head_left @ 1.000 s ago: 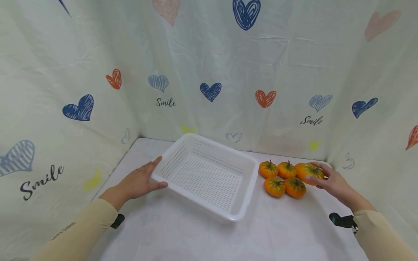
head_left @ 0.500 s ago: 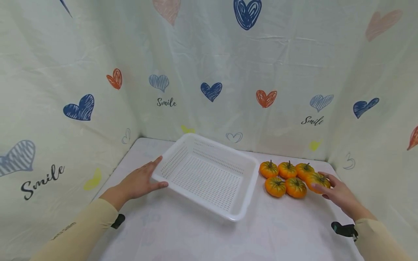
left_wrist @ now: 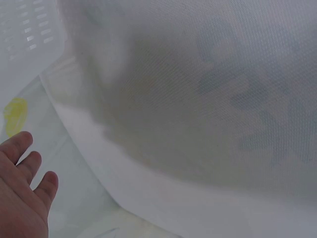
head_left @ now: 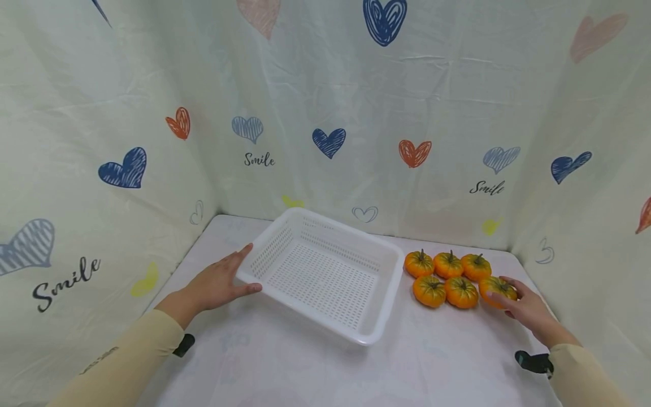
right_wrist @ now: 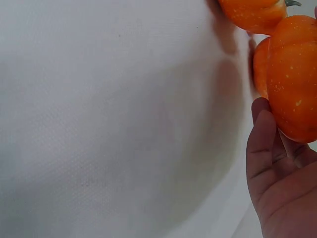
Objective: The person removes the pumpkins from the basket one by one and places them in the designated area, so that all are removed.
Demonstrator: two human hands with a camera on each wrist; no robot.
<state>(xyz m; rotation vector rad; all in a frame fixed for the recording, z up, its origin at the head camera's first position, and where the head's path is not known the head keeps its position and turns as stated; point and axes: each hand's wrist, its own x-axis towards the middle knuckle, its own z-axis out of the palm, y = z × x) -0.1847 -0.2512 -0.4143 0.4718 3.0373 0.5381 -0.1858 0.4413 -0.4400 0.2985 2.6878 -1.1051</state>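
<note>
My right hand (head_left: pixel 531 314) grips a small orange pumpkin (head_left: pixel 492 293) with green streaks on top, at the right end of the front row. Up close in the right wrist view, fingers curl against the side of this pumpkin (right_wrist: pixel 294 79). Several like pumpkins (head_left: pixel 447 264) stand in two rows to its left and behind it. At the left, my left hand (head_left: pixel 216 282) touches the corner of a white plastic basket (head_left: pixel 325 282), thumb and index finger spread along its rim. In the left wrist view the other fingers of the left hand (left_wrist: pixel 25 183) stretch out loosely.
The basket is pierced with small holes and sits askew at mid-table, its right end close to the pumpkins. A white cloth covers the table (head_left: pixel 305 373). Curtains (head_left: pixel 356 102) printed with hearts and "Smile" enclose the back and both sides.
My right hand has brought its pumpkin toward me and rightward, from over the back row to the front row's end, uncovering a back-row pumpkin. The left hand and basket have stayed put.
</note>
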